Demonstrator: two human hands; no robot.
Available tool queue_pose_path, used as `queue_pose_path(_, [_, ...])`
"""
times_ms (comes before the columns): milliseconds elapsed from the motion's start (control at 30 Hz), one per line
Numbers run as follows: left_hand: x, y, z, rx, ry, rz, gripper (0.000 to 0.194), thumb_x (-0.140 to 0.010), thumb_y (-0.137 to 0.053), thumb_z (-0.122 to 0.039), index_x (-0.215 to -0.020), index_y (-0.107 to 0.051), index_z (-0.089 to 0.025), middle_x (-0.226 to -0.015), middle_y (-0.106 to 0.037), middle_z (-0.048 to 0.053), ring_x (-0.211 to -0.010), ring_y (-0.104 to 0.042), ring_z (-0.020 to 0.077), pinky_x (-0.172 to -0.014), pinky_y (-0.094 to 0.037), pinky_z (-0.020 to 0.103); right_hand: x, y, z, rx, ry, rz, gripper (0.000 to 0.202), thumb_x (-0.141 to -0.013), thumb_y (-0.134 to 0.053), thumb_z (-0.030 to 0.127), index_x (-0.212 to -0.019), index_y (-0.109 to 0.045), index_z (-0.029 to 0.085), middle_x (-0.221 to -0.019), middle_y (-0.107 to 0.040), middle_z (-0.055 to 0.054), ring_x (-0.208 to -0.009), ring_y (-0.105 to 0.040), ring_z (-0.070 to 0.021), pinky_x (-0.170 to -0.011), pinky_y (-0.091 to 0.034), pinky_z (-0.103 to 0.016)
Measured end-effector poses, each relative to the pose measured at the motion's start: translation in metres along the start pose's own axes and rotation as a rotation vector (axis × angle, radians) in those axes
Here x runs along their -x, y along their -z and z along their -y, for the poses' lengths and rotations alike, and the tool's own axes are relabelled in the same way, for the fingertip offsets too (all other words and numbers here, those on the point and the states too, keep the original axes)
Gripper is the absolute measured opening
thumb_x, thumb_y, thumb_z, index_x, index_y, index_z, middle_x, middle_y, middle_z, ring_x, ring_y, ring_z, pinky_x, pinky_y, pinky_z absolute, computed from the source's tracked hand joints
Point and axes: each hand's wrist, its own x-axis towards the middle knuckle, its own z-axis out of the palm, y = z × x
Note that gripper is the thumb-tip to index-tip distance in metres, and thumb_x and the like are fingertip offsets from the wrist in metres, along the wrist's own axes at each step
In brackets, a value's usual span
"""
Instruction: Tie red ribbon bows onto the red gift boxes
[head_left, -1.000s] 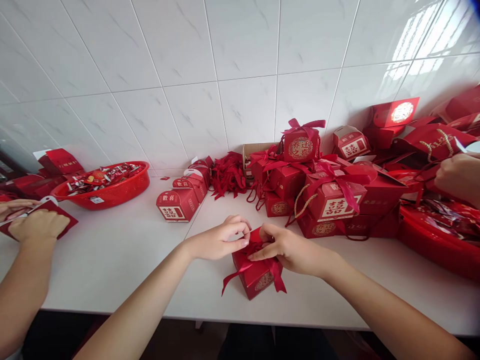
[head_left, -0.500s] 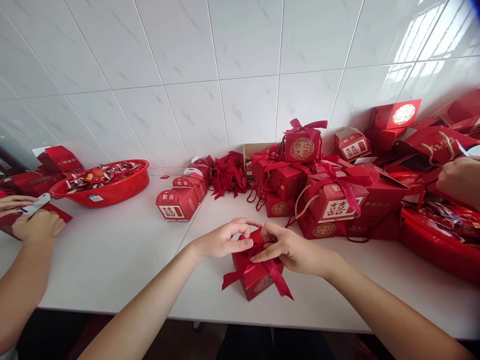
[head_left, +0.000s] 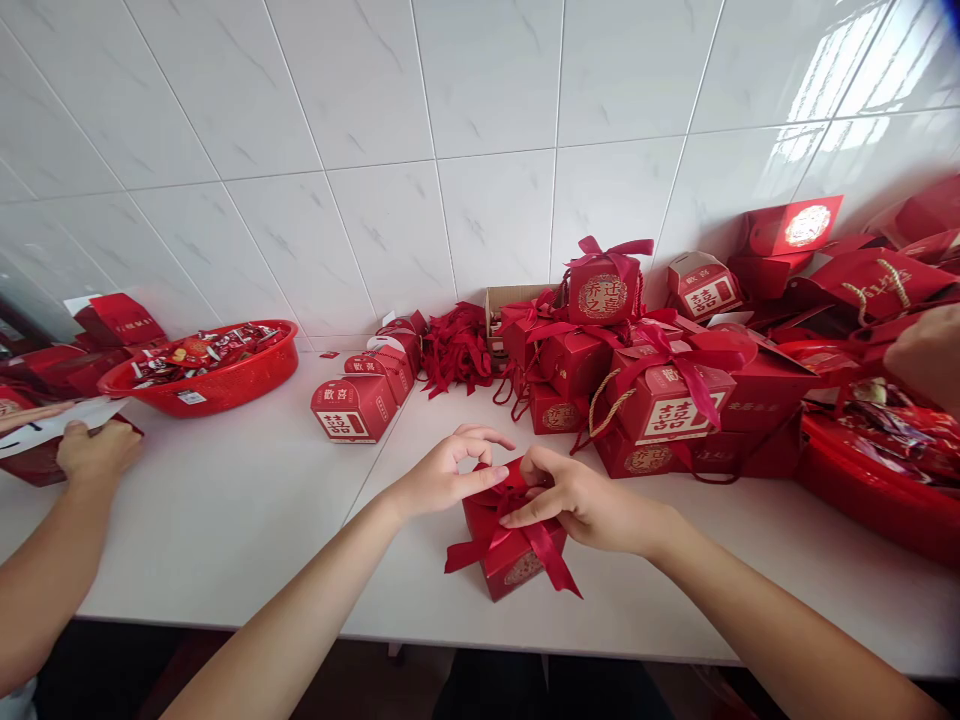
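A small red gift box with a gold round print stands near the front edge of the table, between my hands. A red ribbon is tied in a bow over its top, its tails hanging at both sides. My right hand is curled at the top of the box, with finger and thumb closed on the ribbon at the bow. My left hand hovers at the box's upper left, thumb and fingers apart. Its thumb tip reaches the ribbon loop; whether it touches is unclear.
Tied boxes and a heap of red ribbons lie behind. A row of boxes stands left of them. Red basins of sweets sit at both sides. Co-workers' hands are at left and right.
My left fingers have opened a little away from the bow. My right hand stays at the ribbon. The co-worker's hand at left has moved right with a box flap; the one at right shifted slightly.
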Motion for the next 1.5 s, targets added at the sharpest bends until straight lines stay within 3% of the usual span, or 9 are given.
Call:
queue_pose_path(167, [0.004, -0.017, -0.002, 0.066, 0.043, -0.111, 0.029, -0.079, -0.064, -0.030, -0.060, -0.044, -0.020, -0.111, -0.066, 0.007, -0.124, -0.048, 0.0252, -0.098, -0.040, 0.035, 0.001, 0.001, 0.001, -0.025, -0.013, -0.004, 0.039, -0.087, -0.048, 0.001, -0.104, -0.074, 0.023, -0.093, -0.047, -0.006, -0.086, -0.053, -0.0150, -0.075, -0.051, -0.029])
queue_pose_path(367, [0.006, -0.029, -0.005, 0.128, 0.067, -0.133, 0.010, -0.078, -0.063, -0.022, -0.069, -0.066, -0.019, -0.095, -0.071, 0.005, -0.111, -0.058, 0.0239, -0.091, -0.045, 0.032, 0.000, 0.003, 0.006, -0.021, -0.024, -0.010, 0.033, -0.090, -0.045, 0.005, -0.099, -0.072, 0.021, -0.092, -0.048, -0.005, -0.083, -0.054, -0.0141, -0.070, -0.050, -0.027])
queue_pose_path(533, [0.007, -0.030, -0.004, 0.163, 0.134, -0.155, 0.011, -0.076, -0.068, -0.029, -0.075, -0.071, -0.018, -0.110, -0.068, 0.008, -0.106, -0.062, 0.0241, -0.095, -0.044, 0.035, 0.001, 0.000, 0.004, -0.056, -0.154, -0.218, 0.011, -0.089, -0.050, 0.009, -0.091, -0.050, 0.020, -0.082, -0.053, -0.001, -0.067, -0.048, -0.0111, -0.061, -0.044, -0.023])
queue_pose_path(633, [0.008, -0.031, -0.002, 0.187, 0.135, -0.177, 0.014, -0.076, -0.069, -0.030, -0.067, -0.068, -0.018, -0.104, -0.070, 0.009, -0.112, -0.059, 0.0257, -0.098, -0.042, 0.038, 0.004, -0.001, 0.000, -0.080, -0.221, -0.297, 0.016, -0.087, -0.055, 0.014, -0.083, -0.042, 0.022, -0.077, -0.051, 0.002, -0.062, -0.045, -0.0100, -0.056, -0.040, -0.021])
queue_pose_path(967, [0.012, -0.032, -0.002, 0.222, 0.135, -0.188, 0.016, -0.069, -0.077, -0.030, -0.071, -0.066, -0.018, -0.095, -0.072, 0.010, -0.120, -0.055, 0.0283, -0.097, -0.044, 0.040, 0.014, -0.004, -0.005, -0.078, -0.287, -0.373, 0.015, -0.089, -0.057, 0.026, -0.081, -0.045, 0.021, -0.074, -0.054, 0.000, -0.063, -0.048, -0.0117, -0.054, -0.039, -0.023])
queue_pose_path(1067, [0.015, -0.031, -0.003, 0.223, 0.100, -0.193, 0.018, -0.071, -0.076, -0.031, -0.074, -0.063, -0.018, -0.088, -0.072, 0.009, -0.120, -0.055, 0.0285, -0.096, -0.044, 0.040, 0.013, -0.006, -0.003, -0.099, -0.301, -0.372, 0.007, -0.090, -0.055, 0.026, -0.093, -0.052, 0.021, -0.078, -0.057, -0.001, -0.066, -0.052, -0.0122, -0.056, -0.041, -0.023])
queue_pose_path(1167, [0.017, -0.031, -0.004, 0.235, 0.116, -0.219, 0.018, -0.076, -0.071, -0.033, -0.072, -0.063, -0.018, -0.085, -0.072, 0.007, -0.119, -0.056, 0.0284, -0.096, -0.045, 0.040, 0.013, -0.007, 0.001, -0.051, -0.370, -0.362, 0.020, -0.088, -0.058, 0.031, -0.104, -0.053, 0.020, -0.079, -0.059, -0.001, -0.066, -0.053, -0.0129, -0.057, -0.042, -0.023])
queue_pose_path(1333, [0.019, -0.034, -0.004, 0.251, 0.161, -0.231, 0.015, -0.075, -0.073, -0.031, -0.076, -0.065, -0.019, -0.096, -0.073, 0.008, -0.120, -0.056, 0.0292, -0.095, -0.046, 0.041, 0.012, -0.005, 0.002, 0.085, -0.459, -0.217, 0.035, -0.092, -0.050, 0.044, -0.068, -0.048, 0.019, -0.064, -0.048, 0.002, -0.057, -0.042, -0.0111, -0.053, -0.034, -0.023])
queue_pose_path(1500, [0.021, -0.037, -0.002, 0.233, 0.176, -0.243, 0.014, -0.074, -0.073, -0.030, -0.077, -0.067, -0.018, -0.099, -0.074, 0.010, -0.120, -0.056, 0.0286, -0.098, -0.044, 0.042, 0.012, -0.005, -0.001, -0.005, -0.363, -0.162, 0.045, -0.097, -0.041, 0.041, -0.059, -0.043, 0.018, -0.061, -0.040, 0.003, -0.055, -0.038, -0.0098, -0.054, -0.032, -0.023])
